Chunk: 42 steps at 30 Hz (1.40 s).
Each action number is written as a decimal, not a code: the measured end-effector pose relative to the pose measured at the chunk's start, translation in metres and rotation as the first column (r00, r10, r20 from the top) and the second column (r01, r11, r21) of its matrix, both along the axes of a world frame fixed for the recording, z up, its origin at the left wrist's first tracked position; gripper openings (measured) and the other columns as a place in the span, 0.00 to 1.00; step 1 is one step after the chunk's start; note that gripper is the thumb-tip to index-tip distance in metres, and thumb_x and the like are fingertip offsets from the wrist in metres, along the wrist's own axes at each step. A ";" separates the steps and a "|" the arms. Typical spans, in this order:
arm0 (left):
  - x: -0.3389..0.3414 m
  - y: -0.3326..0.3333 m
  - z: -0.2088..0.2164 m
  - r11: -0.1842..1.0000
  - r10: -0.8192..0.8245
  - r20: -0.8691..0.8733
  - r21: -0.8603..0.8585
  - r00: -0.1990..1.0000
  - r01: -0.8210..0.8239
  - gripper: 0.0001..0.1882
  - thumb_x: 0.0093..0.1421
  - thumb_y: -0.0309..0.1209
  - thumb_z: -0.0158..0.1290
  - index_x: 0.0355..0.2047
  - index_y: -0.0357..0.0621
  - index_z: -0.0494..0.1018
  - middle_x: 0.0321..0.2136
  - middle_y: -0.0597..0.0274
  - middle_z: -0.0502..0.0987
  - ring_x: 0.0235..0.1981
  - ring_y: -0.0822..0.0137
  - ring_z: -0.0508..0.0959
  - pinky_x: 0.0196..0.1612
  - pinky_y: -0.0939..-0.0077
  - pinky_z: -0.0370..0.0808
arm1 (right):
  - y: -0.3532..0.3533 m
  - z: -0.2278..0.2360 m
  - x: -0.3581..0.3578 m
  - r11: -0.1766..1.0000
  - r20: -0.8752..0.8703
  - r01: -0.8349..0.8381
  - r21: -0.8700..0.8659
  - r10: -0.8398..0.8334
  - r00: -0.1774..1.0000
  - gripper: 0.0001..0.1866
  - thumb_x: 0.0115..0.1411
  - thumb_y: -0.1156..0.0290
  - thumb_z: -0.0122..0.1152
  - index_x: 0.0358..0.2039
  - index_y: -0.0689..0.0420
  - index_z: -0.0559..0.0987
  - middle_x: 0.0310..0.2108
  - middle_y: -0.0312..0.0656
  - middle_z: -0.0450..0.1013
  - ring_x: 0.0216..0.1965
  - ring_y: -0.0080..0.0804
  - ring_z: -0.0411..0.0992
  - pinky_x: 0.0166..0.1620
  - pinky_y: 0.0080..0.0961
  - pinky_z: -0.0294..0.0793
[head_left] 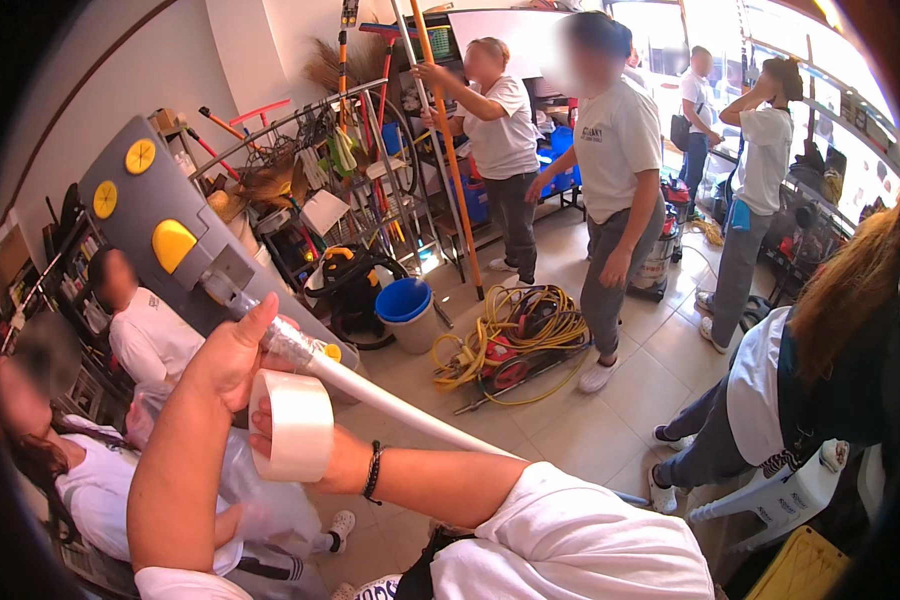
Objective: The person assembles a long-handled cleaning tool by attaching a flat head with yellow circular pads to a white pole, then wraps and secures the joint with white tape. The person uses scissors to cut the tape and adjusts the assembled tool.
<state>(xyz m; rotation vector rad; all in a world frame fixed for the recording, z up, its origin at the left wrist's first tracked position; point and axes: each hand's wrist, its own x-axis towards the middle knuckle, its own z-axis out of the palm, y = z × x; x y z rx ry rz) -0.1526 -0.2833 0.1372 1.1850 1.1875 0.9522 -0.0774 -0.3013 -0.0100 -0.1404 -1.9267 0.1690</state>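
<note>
A long white pole (410,400) slants from a large grey plastic panel (135,205) with yellow round and oval pieces down behind my right arm. Clear shiny tape (288,343) is wrapped about its upper end, close to the panel's socket. My left hand (232,350) closes around this taped end with its thumb raised; its other fingers are mostly hidden. A wide roll of clear tape (305,425) is in my right hand (260,420), just below the left. Some right fingertips show at the roll's left side, and a black bracelet circles that wrist.
Two people sit at left by a clear plastic bag (265,480). Several others stand ahead and right, one holding an orange pole (448,140). A blue-lined bucket (403,303), a coiled yellow hose (515,335) and a white plastic stool (780,500) stand or lie on the floor.
</note>
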 end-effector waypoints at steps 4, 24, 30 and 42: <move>0.018 -0.003 0.013 0.993 -0.031 -0.137 0.111 0.990 0.047 0.28 0.46 0.52 0.51 0.29 0.34 0.68 0.27 0.55 0.72 0.28 0.62 0.74 0.34 0.68 0.72 | 0.011 -0.001 -0.004 0.993 -0.092 -0.111 -0.033 0.107 0.990 0.21 0.46 0.75 0.49 0.44 0.56 0.67 0.46 0.43 0.60 0.50 0.39 0.57 0.51 0.32 0.58; 0.011 -0.011 0.025 0.983 -0.134 -0.366 0.069 0.921 0.171 0.27 0.44 0.59 0.48 0.30 0.49 0.70 0.29 0.70 0.70 0.33 0.75 0.65 0.33 0.76 0.58 | 0.110 -0.070 0.005 0.800 -0.242 -0.044 -0.599 -0.128 0.962 0.14 0.45 0.73 0.49 0.35 0.56 0.72 0.39 0.44 0.66 0.48 0.38 0.58 0.55 0.34 0.49; 0.001 -0.023 0.025 0.974 -0.176 -0.413 0.061 0.894 0.220 0.26 0.45 0.58 0.47 0.32 0.50 0.70 0.29 0.72 0.70 0.32 0.76 0.66 0.28 0.79 0.61 | 0.130 -0.050 0.020 0.750 0.216 0.656 -0.085 -0.629 0.747 0.12 0.42 0.71 0.49 0.28 0.60 0.74 0.31 0.44 0.65 0.46 0.35 0.61 0.56 0.41 0.41; -0.022 -0.030 -0.008 0.990 0.088 -0.148 0.123 0.985 -0.070 0.13 0.49 0.43 0.49 0.27 0.47 0.70 0.26 0.68 0.73 0.30 0.74 0.71 0.35 0.79 0.67 | 0.088 -0.070 -0.051 0.799 0.111 0.452 -0.395 -0.447 0.887 0.22 0.44 0.68 0.53 0.42 0.56 0.67 0.43 0.46 0.62 0.49 0.39 0.58 0.54 0.44 0.46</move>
